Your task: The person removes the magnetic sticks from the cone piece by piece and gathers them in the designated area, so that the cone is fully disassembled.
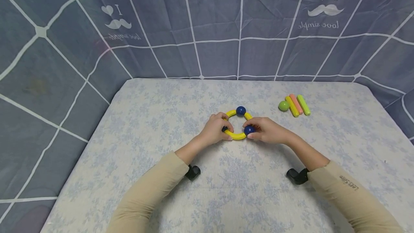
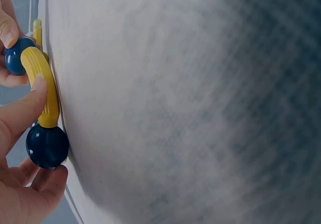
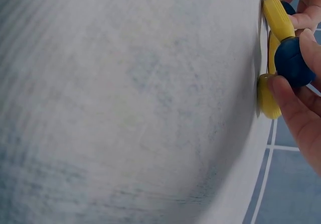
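Note:
A ring of yellow curved rods (image 1: 237,136) joined by blue balls lies on the table in the head view. One blue ball (image 1: 240,110) forms its far point. My left hand (image 1: 216,128) grips the ring's left side. In the left wrist view its thumb lies on a yellow curved rod (image 2: 48,101), with fingers curled at the left blue ball (image 2: 47,146). On the opposite side, my right hand (image 1: 268,129) pinches the right blue ball (image 3: 293,61) between thumb and fingers. That ball meets the end of the near curved rod (image 3: 278,19).
At the back right lie a green ball (image 1: 284,106), a yellow stick (image 1: 292,106), an orange stick (image 1: 295,104) and a lime stick (image 1: 303,105). A patterned cloth covers the table (image 1: 200,204). Grey-blue curtains (image 1: 216,17) stand behind and beside it.

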A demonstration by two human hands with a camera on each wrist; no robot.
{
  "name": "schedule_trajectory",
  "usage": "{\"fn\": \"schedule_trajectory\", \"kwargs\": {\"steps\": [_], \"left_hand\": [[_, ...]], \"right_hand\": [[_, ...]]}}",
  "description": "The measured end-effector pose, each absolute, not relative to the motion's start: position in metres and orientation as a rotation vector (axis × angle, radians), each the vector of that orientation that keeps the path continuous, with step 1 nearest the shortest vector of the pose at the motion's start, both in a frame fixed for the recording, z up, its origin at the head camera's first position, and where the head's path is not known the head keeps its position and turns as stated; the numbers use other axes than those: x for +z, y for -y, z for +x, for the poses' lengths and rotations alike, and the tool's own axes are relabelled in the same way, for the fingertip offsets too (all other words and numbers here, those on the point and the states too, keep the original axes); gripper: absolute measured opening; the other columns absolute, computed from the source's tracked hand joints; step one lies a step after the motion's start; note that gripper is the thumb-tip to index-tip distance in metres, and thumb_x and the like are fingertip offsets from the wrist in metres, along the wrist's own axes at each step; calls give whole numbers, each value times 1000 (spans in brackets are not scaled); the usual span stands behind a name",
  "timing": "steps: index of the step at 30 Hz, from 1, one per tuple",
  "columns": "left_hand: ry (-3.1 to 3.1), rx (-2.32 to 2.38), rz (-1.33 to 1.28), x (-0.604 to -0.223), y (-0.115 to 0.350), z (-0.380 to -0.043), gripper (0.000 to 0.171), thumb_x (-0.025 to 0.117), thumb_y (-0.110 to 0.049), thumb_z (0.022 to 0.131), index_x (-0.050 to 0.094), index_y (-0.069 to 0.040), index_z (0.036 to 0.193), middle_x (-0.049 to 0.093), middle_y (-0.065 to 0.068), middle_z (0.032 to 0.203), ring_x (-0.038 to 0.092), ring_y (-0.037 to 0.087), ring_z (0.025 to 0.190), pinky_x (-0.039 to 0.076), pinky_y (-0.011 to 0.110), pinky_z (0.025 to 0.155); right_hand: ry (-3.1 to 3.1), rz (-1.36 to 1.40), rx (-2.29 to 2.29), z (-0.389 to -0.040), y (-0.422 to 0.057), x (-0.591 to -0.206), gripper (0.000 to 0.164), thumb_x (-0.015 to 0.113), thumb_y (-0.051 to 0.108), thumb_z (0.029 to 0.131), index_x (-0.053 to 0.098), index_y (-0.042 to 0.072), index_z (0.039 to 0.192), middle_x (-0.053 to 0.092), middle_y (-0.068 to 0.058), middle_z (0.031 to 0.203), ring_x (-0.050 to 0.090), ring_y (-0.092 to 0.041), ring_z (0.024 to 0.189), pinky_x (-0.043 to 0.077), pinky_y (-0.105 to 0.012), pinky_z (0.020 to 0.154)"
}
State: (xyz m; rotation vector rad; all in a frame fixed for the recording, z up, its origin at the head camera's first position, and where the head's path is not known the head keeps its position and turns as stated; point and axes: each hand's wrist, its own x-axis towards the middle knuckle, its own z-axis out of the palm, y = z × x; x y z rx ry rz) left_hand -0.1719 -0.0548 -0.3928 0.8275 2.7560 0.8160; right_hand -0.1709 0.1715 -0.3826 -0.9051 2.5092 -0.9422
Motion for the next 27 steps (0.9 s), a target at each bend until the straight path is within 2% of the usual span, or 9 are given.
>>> {"fn": "schedule_trajectory", "kwargs": {"steps": [10, 22, 27], "left_hand": [[-2758, 814, 801, -392, 53, -173, 16, 78, -19, 76, 74, -12, 89, 50, 13, 129, 43, 32, 115, 37, 40, 95], [-2747, 806, 787, -391, 53, -171, 16, 78, -19, 76, 74, -13, 89, 49, 13, 130, 42, 32, 115, 37, 40, 95], [-2737, 813, 787, -391, 53, -172, 15, 78, -19, 75, 74, -13, 89, 50, 13, 129, 42, 32, 115, 37, 40, 95]], "right_hand": [[-2467, -909, -961, -172, -176, -382, 32, 63, 11, 89, 58, -2, 118, 60, -6, 100, 51, -15, 81, 46, -33, 73], [-2393, -968, -997, -173, -180, -384, 30, 60, 10, 91, 57, -1, 118, 61, -10, 110, 56, -20, 97, 47, -37, 82], [-2375, -972, -1002, -173, -180, -382, 31, 60, 10, 91, 57, -2, 120, 60, -9, 112, 56, -19, 96, 48, -36, 82]]}}
